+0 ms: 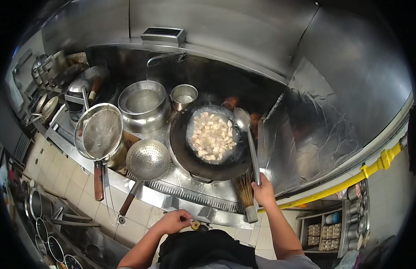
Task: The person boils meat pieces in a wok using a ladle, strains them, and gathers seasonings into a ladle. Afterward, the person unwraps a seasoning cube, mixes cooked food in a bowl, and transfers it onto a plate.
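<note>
My right hand point(264, 192) is closed around the long metal handle of a ladle point(253, 150). The ladle's bowl sits at the right side of a large dark wok point(181, 152). Pale cut pieces of what looks like meat point(213, 136) lie in bubbling liquid inside the wok. My left hand point(174, 221) is by the stove's front edge, fingers curled, close to a round brass-coloured knob point(196, 225). Whether those fingers touch the knob or pinch something small cannot be made out. A bamboo wok brush point(244, 190) rests beside my right hand.
Left of the wok lie a perforated skimmer point(148, 159) and a mesh strainer point(100, 132). Behind them stands a pot of water point(143, 101) under a thin tap point(165, 56), with a small metal pot point(184, 95) alongside. A yellow pipe point(342, 184) runs along the right.
</note>
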The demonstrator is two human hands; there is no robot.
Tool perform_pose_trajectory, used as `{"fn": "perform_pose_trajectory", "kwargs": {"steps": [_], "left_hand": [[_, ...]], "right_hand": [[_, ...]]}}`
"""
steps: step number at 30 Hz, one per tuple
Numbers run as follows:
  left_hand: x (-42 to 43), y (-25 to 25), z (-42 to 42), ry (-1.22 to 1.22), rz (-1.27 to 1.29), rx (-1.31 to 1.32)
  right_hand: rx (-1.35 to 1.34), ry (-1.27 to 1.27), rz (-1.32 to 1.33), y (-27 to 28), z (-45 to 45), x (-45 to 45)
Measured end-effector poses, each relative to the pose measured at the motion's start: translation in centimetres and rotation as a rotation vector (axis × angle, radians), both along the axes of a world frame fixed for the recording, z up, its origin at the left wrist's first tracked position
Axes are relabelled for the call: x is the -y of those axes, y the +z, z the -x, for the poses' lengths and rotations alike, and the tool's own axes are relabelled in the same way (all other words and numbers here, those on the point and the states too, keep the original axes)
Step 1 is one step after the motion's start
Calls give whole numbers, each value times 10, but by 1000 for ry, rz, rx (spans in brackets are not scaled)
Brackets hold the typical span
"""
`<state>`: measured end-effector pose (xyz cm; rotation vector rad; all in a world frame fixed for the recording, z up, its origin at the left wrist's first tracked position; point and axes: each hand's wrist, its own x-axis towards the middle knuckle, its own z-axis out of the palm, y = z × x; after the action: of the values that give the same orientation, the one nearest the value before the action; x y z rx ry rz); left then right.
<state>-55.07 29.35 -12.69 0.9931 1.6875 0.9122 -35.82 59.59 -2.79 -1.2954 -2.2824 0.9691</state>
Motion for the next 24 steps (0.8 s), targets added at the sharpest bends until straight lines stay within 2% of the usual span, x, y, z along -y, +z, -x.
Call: {"fn": "perform_pose_trajectory", "kwargs": {"steps": [3, 4, 5, 7, 8, 9, 11, 12, 13, 16, 17, 19, 20, 21, 23, 24], "left_hand": [[11, -6, 3, 59, 29, 9], [12, -12, 3, 69, 4, 67], [14, -12, 2, 79, -18, 127], [8, -2, 4, 64, -40, 85], [5, 3, 4, 47, -64, 45], [2, 2, 5, 48, -65, 46], [-3, 1, 8, 17, -75, 4], [-4, 0, 10, 16, -72, 7], [-5, -2, 13, 11, -69, 16], [-2, -2, 14, 1, -42, 7], [-4, -2, 15, 4, -30, -19], [-10, -2, 15, -19, -54, -7], [-10, -2, 13, -28, -69, 10], [-12, -1, 12, -24, -71, 12], [-22, 4, 12, 21, -119, 2], [-26, 6, 14, 25, -126, 3]], "right_hand": [[-17, -5, -75, -60, 6, -31], [-84, 15, 39, -79, 8, -34], [-82, 15, 40, -65, 14, -20], [-334, -82, 905, -32, 24, 11], [-462, -130, 1115, -19, 22, 17], [-461, -129, 1113, -16, 14, 13], [-575, -86, 1435, -5, -4, 10], [-517, -93, 1310, 7, -10, 20], [-514, -98, 1315, 7, -10, 23], [-241, -35, 664, -6, -9, 27], [-245, -42, 658, -28, -11, 20], [-150, 102, -146, -70, -18, 13], [-47, 3, 183, -37, -11, 28], [-45, 6, 181, -21, -10, 43], [-122, -84, 634, -6, -12, 60], [-138, -37, 616, -7, -15, 64]]}}
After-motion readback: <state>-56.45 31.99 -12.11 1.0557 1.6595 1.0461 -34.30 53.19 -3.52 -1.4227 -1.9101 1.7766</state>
